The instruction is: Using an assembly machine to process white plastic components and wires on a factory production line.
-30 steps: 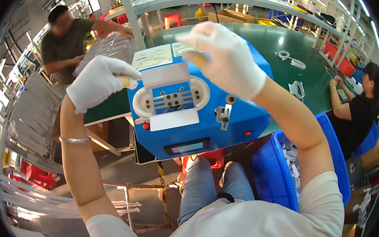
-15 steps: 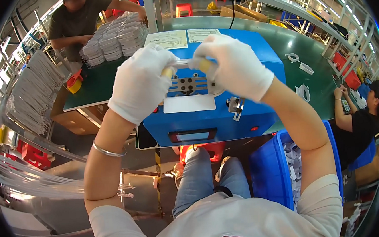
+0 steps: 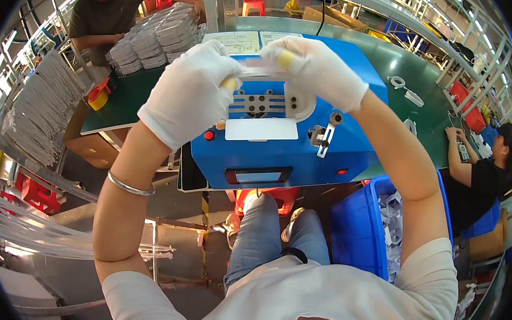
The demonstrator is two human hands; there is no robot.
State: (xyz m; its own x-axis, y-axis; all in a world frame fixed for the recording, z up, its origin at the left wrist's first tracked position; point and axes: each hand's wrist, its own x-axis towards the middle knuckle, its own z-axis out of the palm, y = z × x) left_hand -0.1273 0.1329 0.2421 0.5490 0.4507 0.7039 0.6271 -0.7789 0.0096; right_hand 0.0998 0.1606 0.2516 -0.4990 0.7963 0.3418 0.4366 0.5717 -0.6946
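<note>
Both my hands wear white gloves with yellow on some fingertips. Between them, over the back of a blue benchtop machine, a whitish strip is stretched, smeared by motion. My left hand pinches its left end. The right end sits in my right hand, with fingers curled and partly blurred. Just below the hands are the machine's slotted metal plate and a blank white plate. A metal bracket with a knob stands to their right.
A blue bin of white pieces stands by my right arm. White loops lie on the green table. Stacked white bundles and a yellow tape roll are at left. One person stands far left; another sits at right.
My hands have moved slightly apart and up off the machine's metal plate, with the whitish strip between them. The whole view has shifted a little.
</note>
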